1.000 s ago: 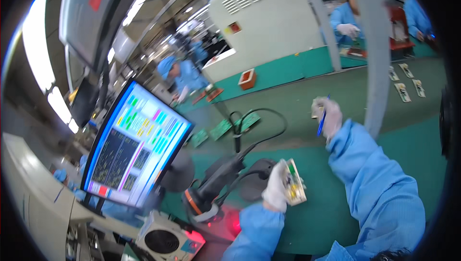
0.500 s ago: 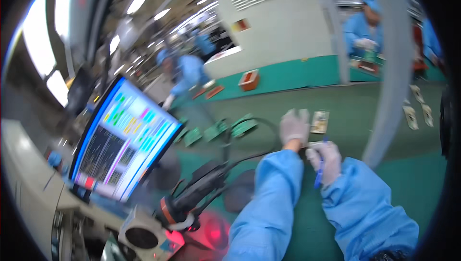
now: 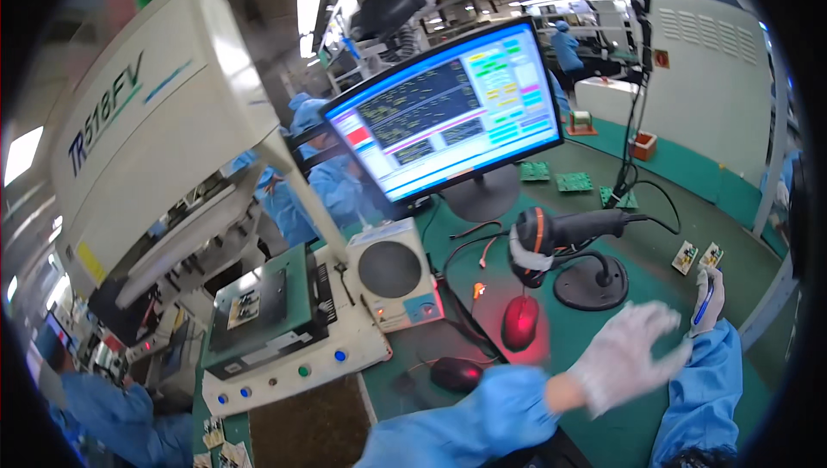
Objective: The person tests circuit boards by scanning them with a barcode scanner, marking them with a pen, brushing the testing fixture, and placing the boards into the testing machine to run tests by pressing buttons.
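My left hand (image 3: pixel 627 356), in a white glove, hovers open over the green bench with its fingers spread and nothing in them. The gloved right hand (image 3: pixel 705 311) is closed around a blue pen (image 3: pixel 703 305) at the far right. Just beyond its fingertips is a small pale circuit board (image 3: pixel 711 256); whether the fingers touch it I cannot tell. A second pale board (image 3: pixel 685 258) lies to its left. A black barcode scanner (image 3: pixel 568 231) rests in its stand left of my hands, and a red-lit mouse (image 3: pixel 520 323) sits nearer to my left hand.
A monitor (image 3: pixel 448 115) stands behind the scanner. At left is a large white test machine (image 3: pixel 164 98) with a board (image 3: pixel 244 309) on its fixture and buttons in front. Green boards (image 3: pixel 573 182) lie beyond. A grey post (image 3: pixel 775 296) rises at right. Co-workers sit beyond the bench.
The view has swung left, bringing the machine into sight. My left hand has come away from the pale board, back toward the mouse. My right hand still holds the pen, now beside the pale boards.
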Motion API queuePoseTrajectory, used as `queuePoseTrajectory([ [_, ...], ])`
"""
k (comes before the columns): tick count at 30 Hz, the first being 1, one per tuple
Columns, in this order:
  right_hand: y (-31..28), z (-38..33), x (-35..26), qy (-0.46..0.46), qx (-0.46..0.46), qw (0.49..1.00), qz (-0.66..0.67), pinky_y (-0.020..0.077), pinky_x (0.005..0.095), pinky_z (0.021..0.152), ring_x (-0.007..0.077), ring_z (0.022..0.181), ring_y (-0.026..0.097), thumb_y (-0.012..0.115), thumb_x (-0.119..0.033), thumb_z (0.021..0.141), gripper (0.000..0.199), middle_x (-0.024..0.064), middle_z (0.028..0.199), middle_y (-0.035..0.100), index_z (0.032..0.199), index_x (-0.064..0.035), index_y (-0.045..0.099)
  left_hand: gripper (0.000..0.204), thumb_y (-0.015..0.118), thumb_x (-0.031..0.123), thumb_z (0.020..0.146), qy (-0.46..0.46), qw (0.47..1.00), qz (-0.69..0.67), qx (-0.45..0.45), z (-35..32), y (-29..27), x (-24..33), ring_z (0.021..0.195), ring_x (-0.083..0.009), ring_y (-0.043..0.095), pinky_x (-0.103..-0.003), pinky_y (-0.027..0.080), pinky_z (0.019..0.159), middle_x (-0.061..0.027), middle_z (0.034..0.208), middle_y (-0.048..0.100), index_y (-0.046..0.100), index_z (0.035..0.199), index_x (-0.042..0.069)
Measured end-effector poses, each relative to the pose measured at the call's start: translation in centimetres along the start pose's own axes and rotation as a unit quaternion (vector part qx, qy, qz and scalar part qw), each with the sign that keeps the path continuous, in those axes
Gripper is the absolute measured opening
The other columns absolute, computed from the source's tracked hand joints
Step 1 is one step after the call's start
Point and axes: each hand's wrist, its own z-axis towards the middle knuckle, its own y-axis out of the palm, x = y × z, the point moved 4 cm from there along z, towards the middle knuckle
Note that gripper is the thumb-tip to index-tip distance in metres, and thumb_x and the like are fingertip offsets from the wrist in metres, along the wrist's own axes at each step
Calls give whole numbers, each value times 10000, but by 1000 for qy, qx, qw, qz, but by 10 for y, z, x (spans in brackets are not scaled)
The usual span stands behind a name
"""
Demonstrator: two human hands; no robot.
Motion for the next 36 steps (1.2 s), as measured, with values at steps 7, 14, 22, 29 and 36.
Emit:
queuePoseTrajectory([
  [7,10,8,-26,40,-29,999,-3,433,321,936,206,1025,566,477,-176,996,260,132,1139,618,1134,15,587,426,743,405,688,-344,917,180,-94,-182,-257,10,793,-355,604,-435,496,731,-161,855,620,641,927,68],
  [14,109,-101,-311,-209,-323,906,177,422,392,948,303,1028,565,584,-322,902,372,194,1115,609,1014,32,564,504,603,501,840,-649,548,522,83,-447,-438,-20,1066,-356,560,-464,449,908,-167,1094,618,654,992,23],
  [22,303,-299,-468,-330,-480,799,148,400,461,1004,411,1238,457,765,-200,737,392,200,1335,514,1064,-84,583,825,479,621,862,-712,393,541,213,-543,-460,-38,1372,-311,343,-450,300,1104,-205,1466,378,430,1382,-17],
  [29,341,-340,-445,-268,-393,863,169,440,456,958,384,1161,521,699,-181,801,251,153,1196,596,988,-75,570,509,526,484,887,-664,427,542,287,-539,-463,-24,930,-358,637,-434,485,829,-190,1042,659,622,1048,11],
  [36,332,-336,-444,-270,-404,855,185,429,430,982,367,1139,539,747,-205,760,293,139,1178,615,1003,-92,627,469,544,463,884,-633,439,538,342,-538,-460,-24,845,-369,658,-434,507,771,-197,885,685,654,1006,24],
])
